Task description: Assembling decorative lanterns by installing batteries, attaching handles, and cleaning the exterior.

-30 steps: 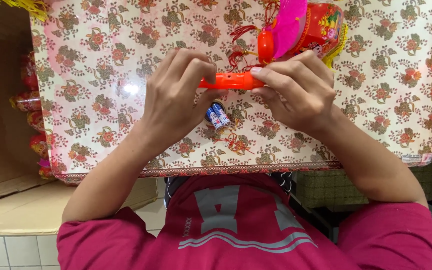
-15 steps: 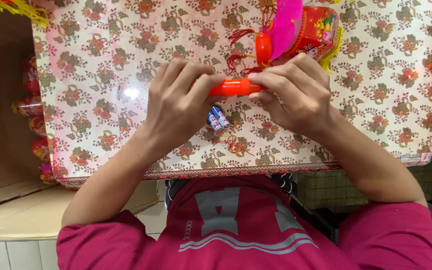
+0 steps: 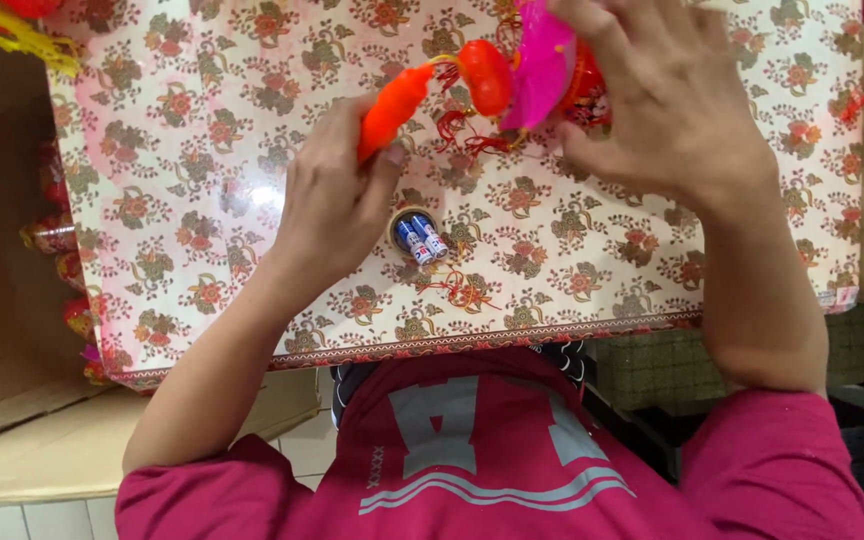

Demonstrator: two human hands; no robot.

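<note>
So half a second ago both hands pinched the orange plastic handle (image 3: 393, 108) together. Now only the left hand (image 3: 337, 205) grips it, tilted up, while the right hand (image 3: 667, 100) moved to the pink-and-red paper lantern (image 3: 537, 65), fingers loosely curled around it over the floral tablecloth (image 3: 202, 200).

left hand (image 3: 337, 200) grips orange handle (image 3: 392, 105) | right hand (image 3: 667, 100) on pink lantern (image 3: 542, 60) (batteries (image 3: 420, 238) below)

Two batteries (image 3: 421, 238) (blue-white), one orange handle (image 3: 392, 105), two hands (image 3: 337, 205).
</note>
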